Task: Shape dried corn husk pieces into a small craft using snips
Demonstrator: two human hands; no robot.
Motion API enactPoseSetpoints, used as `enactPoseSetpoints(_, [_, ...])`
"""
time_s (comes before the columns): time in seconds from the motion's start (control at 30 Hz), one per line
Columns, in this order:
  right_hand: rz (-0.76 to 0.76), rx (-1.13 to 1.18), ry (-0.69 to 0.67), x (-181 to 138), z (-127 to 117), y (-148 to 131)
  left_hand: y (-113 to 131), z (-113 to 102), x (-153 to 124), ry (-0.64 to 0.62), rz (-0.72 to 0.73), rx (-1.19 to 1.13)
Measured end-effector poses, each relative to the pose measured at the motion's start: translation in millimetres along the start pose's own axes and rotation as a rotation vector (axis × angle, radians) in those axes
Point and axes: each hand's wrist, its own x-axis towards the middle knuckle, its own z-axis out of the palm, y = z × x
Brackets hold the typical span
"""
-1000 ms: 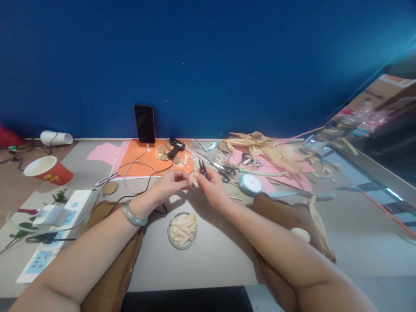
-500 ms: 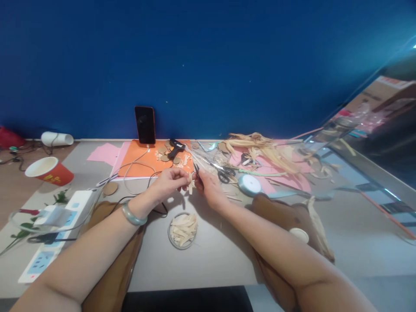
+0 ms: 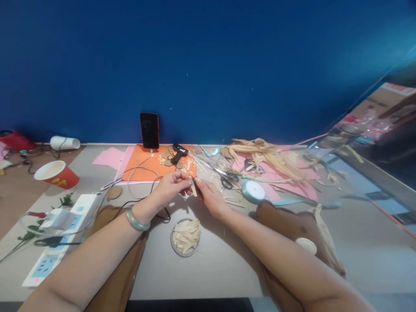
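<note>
My left hand (image 3: 170,187) and my right hand (image 3: 210,197) meet above the grey table (image 3: 214,264), just past a small clear dish (image 3: 185,236) of pale straw pieces. My left fingers pinch a short pale straw strip (image 3: 193,187). My right hand is closed around a small dark pair of snips, mostly hidden by its fingers, touching that strip. A green bangle (image 3: 136,219) sits on my left wrist.
Behind the hands lie an orange sheet (image 3: 143,167) with a black glue gun (image 3: 178,152), cardboard discs, scissors (image 3: 229,178), a ribbon spool (image 3: 252,190), pink paper and a straw heap (image 3: 266,151). A phone (image 3: 149,130) leans on the blue wall. Left: red cup (image 3: 56,174), power strip (image 3: 61,225).
The snips, upright and visible in my right hand a second ago, have come down against the strip. Both hands sit slightly lower and closer together; the view shifted a little.
</note>
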Motion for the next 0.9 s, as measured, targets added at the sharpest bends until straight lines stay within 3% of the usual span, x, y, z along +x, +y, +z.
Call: enactPoseSetpoints(0.9, [0.032,0.018,-0.028,3.4,-1.3,6.2,-6.2,2.0,1.5,0.039,0.021,-0.010])
